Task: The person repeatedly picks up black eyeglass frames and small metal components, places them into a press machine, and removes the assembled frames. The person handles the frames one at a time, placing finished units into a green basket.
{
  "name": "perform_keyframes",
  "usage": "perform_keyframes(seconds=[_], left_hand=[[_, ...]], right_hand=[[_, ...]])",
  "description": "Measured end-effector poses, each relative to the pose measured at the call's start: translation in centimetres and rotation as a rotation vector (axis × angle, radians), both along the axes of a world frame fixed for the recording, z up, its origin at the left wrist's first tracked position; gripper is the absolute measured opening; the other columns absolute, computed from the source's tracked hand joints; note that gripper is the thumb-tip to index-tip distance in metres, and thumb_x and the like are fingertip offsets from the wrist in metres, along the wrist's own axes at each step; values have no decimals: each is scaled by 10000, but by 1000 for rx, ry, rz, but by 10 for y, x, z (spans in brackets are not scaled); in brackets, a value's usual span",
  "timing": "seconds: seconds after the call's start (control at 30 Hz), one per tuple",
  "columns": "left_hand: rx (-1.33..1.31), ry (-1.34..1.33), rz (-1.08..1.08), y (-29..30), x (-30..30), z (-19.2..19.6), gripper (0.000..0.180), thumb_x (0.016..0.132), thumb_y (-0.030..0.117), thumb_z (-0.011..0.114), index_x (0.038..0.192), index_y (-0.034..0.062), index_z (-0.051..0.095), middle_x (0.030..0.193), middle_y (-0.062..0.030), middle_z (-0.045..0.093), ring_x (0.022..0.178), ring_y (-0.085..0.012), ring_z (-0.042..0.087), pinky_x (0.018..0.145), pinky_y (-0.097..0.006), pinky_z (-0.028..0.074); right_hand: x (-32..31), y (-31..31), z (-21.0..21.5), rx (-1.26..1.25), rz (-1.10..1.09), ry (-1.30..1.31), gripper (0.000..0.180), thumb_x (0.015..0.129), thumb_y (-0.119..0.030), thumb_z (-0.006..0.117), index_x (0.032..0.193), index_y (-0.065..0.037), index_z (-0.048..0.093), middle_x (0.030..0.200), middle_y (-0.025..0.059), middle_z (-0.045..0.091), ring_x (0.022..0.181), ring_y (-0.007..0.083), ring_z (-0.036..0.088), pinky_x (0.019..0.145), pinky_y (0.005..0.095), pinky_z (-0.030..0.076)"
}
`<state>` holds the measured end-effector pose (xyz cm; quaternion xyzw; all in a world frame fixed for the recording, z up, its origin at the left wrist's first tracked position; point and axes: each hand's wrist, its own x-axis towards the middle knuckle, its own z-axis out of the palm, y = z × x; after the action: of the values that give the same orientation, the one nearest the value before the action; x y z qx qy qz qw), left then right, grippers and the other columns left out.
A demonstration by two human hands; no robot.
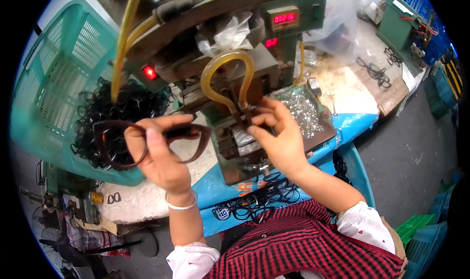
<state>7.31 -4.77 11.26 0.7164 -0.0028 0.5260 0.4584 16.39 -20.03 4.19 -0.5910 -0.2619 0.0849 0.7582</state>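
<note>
A dark cat-eye eyeglass frame [101, 141] hangs in my left hand [164, 164], whose fingers are closed on it left of the machine. My right hand [283, 144] is at the green press-like machine [205, 14], thumb and fingertips drawn together beside its metal fixture [242, 137]. Whatever those fingertips may pinch is too small to tell. Above the fixture loops a yellow tube [208, 78]. Just right of my right hand, a pile of small shiny metal pieces [304, 113] fills a tray [327, 133].
A green plastic basket [49, 127] at the left holds a heap of black frames [115, 100]. More black frames [262, 203] lie on blue sheeting near my lap. Two small dark pieces [114, 197] rest on the table. Further frames [374, 73] lie at the far right.
</note>
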Motion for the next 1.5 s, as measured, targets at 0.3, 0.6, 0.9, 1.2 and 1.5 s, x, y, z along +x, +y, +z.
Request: perform_keyframes(seconds=[0.3, 0.6, 0.9, 1.2, 1.5], left_hand=[[-1033, 772, -1048, -40, -38, -53, 177, 1037, 220, 379, 1000, 57, 439, 867, -347, 665, 578, -263, 653, 518, -273, 544], [-1263, 730, -999, -56, -14, -69, 187, 1029, 214, 419, 953, 75, 518, 876, -296, 688, 594, -203, 657, 556, -253, 546], [-1163, 801, -1109, -44, -18, -82, 261, 1049, 320, 469, 1017, 66, 518, 898, -257, 689, 763, -238, 665, 589, -290, 567], [204, 507, 599, 176, -98, -139, 212, 846, 82, 679, 1057, 58, 674, 1026, -121, 691, 952, -300, 635, 841, -385, 493], [686, 1142, 1040, 324, -60, -103, 145, 792, 198, 723, 912, 119, 738, 1012, -125, 635, 1003, -369, 558, 792, -445, 521]], right_hand=[[62, -72, -66, -929, -578, -734, 248, 775, -129, 723, 1016, -74, 705, 1249, 197, 600, 1262, 370, 514, 1008, 459, 450], [92, -83, -80, -791, -511, -522, 116, 796, -115, 711, 896, -62, 688, 1101, 179, 633, 1067, 372, 597, 927, 440, 473], [117, -54, -93, -948, -328, -1059, 246, 761, -45, 663, 1004, -22, 629, 1279, 189, 585, 1208, 403, 529, 940, 472, 482], [91, -74, -91, -515, -466, -525, 128, 886, -21, 672, 1009, 17, 679, 923, 96, 686, 886, 188, 640, 830, 302, 496], [88, -59, -83, -449, -381, -354, 128, 898, -5, 643, 1018, 26, 675, 931, 65, 692, 865, 121, 626, 806, 255, 494]])
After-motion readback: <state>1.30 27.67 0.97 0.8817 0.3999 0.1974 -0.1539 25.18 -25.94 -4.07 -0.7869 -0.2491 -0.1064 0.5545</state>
